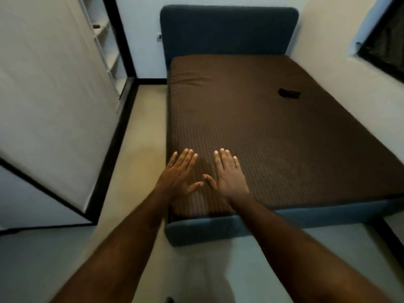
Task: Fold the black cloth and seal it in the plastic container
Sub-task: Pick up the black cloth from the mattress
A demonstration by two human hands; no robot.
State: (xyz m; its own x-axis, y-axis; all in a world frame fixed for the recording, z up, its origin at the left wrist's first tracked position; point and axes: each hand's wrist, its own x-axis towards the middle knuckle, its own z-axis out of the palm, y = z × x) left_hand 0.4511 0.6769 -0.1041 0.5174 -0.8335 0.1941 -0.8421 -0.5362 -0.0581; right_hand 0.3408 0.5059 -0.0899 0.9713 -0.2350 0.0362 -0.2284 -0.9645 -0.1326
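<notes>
As we look down the bed (196, 232), both our hands are spread flat over its near left corner, in the lower middle of the frame. Our left hand (178, 174) and right hand (229, 174) lie palm down side by side, fingers straight, thumbs angled inward until their tips nearly meet. Neither grasps anything; we cannot tell whether they press on the brown ribbed sheet (273, 138) or hover just above it. A small black item (289, 93), which may be the cloth though it is too blurred to be sure, lies on the sheet right of centre, well apart from our hands. A blue headboard (229, 29) stands at the top, a white black-edged panel (50, 95) fills the left, and a dark window (387, 47) sits in the upper right.
</notes>
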